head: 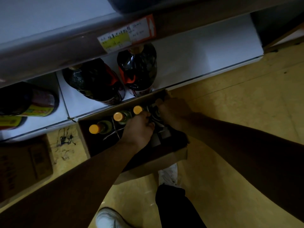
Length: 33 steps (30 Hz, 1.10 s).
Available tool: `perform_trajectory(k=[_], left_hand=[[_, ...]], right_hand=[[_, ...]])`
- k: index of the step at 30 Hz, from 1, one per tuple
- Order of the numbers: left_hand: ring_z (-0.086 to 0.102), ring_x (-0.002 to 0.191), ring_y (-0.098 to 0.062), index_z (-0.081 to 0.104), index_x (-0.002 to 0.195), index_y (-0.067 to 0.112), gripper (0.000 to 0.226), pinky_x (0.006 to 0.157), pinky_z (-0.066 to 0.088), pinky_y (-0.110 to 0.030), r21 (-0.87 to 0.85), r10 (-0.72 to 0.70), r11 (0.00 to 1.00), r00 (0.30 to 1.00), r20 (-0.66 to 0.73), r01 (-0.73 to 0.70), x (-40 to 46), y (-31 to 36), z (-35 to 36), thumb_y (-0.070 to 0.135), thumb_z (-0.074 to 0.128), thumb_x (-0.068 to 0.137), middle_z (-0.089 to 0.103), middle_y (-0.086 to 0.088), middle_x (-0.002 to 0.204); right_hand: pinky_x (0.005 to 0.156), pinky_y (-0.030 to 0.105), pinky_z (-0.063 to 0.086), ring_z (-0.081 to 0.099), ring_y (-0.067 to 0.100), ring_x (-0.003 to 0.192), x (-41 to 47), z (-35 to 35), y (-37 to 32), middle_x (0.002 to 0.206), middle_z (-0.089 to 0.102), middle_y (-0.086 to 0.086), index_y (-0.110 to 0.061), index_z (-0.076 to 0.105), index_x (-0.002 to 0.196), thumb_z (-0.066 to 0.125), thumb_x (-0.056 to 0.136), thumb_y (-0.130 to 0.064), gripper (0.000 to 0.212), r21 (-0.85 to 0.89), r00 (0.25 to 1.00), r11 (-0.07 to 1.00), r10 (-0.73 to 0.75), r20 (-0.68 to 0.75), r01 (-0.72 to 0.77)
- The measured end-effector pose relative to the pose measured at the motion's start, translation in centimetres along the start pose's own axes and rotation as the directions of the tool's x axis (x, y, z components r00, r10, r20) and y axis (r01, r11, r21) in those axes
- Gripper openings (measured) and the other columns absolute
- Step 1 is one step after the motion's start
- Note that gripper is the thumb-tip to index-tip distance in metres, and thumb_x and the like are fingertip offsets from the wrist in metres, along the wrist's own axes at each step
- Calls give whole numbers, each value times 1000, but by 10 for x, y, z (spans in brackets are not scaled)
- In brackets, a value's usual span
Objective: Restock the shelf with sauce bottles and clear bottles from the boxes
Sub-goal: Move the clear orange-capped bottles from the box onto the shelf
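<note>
Both hands in the box [172,157]: left hand [139,127] curled on something unclear, right hand [171,111] unclear; orange-capped bottles [119,116] look glass-heavy, slippery—grab necks.

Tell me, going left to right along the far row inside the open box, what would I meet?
Orange-capped bottle at the left end → second orange-capped bottle → third orange-capped bottle → the person's right hand, reaching into the box's right corner.
</note>
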State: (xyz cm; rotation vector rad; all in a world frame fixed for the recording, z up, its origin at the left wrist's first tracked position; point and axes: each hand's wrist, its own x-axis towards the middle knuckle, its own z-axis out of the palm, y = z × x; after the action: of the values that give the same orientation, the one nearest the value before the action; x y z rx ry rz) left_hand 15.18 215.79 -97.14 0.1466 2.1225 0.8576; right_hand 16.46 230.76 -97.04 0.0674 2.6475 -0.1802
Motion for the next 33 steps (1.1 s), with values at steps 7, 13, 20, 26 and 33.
perform_trajectory(k=[7, 13, 20, 26, 33], left_hand=[[59, 116, -28, 53, 134, 9, 42, 100, 48, -40, 40, 49, 998, 999, 4, -49, -27, 22, -18, 13, 61, 93, 63, -13, 126], [60, 112, -31, 46, 140, 15, 59, 96, 52, -48, -64, 83, 995, 996, 29, -81, -56, 44, -37, 7, 69, 86, 61, -13, 121], [58, 111, -12, 47, 137, 20, 63, 89, 46, -24, 9, 322, 947, 945, 53, -322, -97, 86, -75, 8, 75, 81, 57, 14, 113], [46, 114, -1, 35, 145, 19, 79, 90, 39, -14, 5, 417, 908, 904, 96, -420, -139, 128, -112, 6, 77, 80, 44, 17, 122], [51, 91, 18, 16, 124, 64, 91, 71, 42, 0, 27, 541, 837, 834, 103, -546, -202, 174, -161, 20, 81, 77, 49, 36, 107]], right_hand=[[53, 29, 29, 60, 34, 97, -33, -42, -2, 119, 55, 18, -5, 45, 131, 50, 98, -23, 38, -73, 995, 996, -52, -82, 46], [53, 28, 26, 60, 30, 86, -69, -104, -10, 104, 55, 12, -14, 49, 128, 59, 91, -34, 44, -35, 986, 999, -14, -163, 8], [60, 30, 31, 45, 21, 74, -126, -190, -25, 103, 53, 11, -9, 52, 119, 52, 93, -33, 36, -31, 985, 997, -69, -159, 64], [52, 28, 23, 39, 16, 72, -170, -270, -42, 76, 33, -6, -14, 52, 109, 62, 86, -32, 31, 18, 982, 997, -77, -171, 81], [59, 38, 45, 47, 16, 67, -220, -361, -67, 77, 46, -4, -24, 49, 90, 62, 80, -38, 22, 7, 961, 992, -118, -252, 124]])
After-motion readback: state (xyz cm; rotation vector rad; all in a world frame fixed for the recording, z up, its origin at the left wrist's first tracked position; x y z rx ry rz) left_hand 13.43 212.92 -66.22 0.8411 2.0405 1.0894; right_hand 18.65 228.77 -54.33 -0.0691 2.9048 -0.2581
